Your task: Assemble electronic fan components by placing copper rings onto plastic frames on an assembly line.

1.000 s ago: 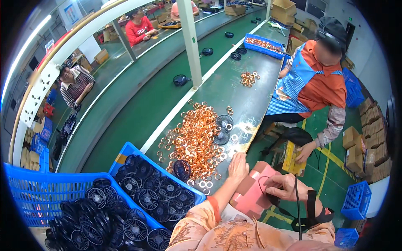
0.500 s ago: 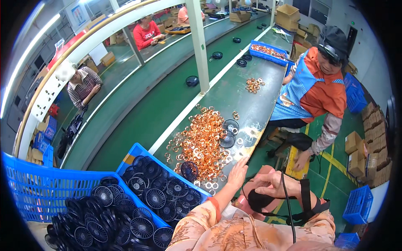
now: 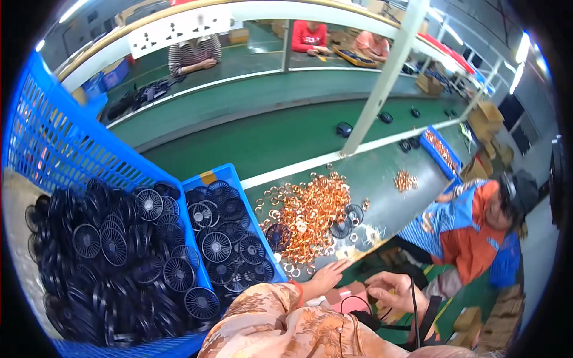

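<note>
My left hand (image 3: 327, 280) lies flat at the near edge of the green-topped table, fingers stretched out and holding nothing. Close to its fingertips spreads a heap of copper-coloured rings (image 3: 310, 215), with a few black round fan grilles (image 3: 341, 227) at its margins. My right hand (image 3: 391, 290) is raised off the table's edge, over my lap. Its fingers are loosely bent and apart, with nothing visible in them. A black strap (image 3: 428, 319) circles that wrist, and a black cable (image 3: 415, 313) hangs alongside.
Left of the rings stands a blue tray (image 3: 237, 179) of black grilles, beside a large blue basket (image 3: 89, 140) heaped with more. A co-worker (image 3: 477, 232) in orange and blue sits at right, near a blue bin (image 3: 439, 154) of rings. A green conveyor (image 3: 286, 137) runs behind a white post (image 3: 382, 89).
My view has swung to the left, bringing more of the blue basket into the picture. My left hand stays at the table edge and my right stays raised. The ring heap looks unchanged.
</note>
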The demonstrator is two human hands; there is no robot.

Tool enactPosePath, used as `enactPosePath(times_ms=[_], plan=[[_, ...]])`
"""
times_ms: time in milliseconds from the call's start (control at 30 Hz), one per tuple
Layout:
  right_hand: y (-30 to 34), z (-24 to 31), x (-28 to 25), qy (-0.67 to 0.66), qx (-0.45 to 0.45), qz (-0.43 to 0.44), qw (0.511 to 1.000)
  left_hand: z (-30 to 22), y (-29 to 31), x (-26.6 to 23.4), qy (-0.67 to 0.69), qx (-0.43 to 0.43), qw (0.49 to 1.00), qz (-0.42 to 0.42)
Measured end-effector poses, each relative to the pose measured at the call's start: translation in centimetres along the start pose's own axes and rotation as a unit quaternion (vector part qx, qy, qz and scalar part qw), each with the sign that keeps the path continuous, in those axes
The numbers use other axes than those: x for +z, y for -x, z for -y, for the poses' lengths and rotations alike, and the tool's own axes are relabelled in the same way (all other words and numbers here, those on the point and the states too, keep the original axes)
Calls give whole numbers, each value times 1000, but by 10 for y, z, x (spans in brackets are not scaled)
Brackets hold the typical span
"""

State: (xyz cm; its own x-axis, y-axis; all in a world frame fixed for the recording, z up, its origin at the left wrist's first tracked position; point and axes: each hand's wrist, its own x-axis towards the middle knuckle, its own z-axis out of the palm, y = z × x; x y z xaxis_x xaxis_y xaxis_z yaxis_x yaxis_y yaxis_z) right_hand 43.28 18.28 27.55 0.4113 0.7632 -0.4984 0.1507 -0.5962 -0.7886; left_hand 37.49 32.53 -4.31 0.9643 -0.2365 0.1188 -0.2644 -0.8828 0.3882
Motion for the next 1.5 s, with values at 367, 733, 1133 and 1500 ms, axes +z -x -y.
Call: enactPosePath(times_ms=[367,733,1133,1500], plan=[[-135,-108,-89,-222,-66,76,970,77,-17,185,214,-91,970,69],[-230,-132,-153,-168,-98,250,948,22,-24,-7,356,-138,921,77],[-192,-143,-131,-118,-117,200,966,55,7,88,452,-100,887,-3],[-115,-127,-108,136,-247,227,932,-23,-33,-35,67,-59,988,-125]])
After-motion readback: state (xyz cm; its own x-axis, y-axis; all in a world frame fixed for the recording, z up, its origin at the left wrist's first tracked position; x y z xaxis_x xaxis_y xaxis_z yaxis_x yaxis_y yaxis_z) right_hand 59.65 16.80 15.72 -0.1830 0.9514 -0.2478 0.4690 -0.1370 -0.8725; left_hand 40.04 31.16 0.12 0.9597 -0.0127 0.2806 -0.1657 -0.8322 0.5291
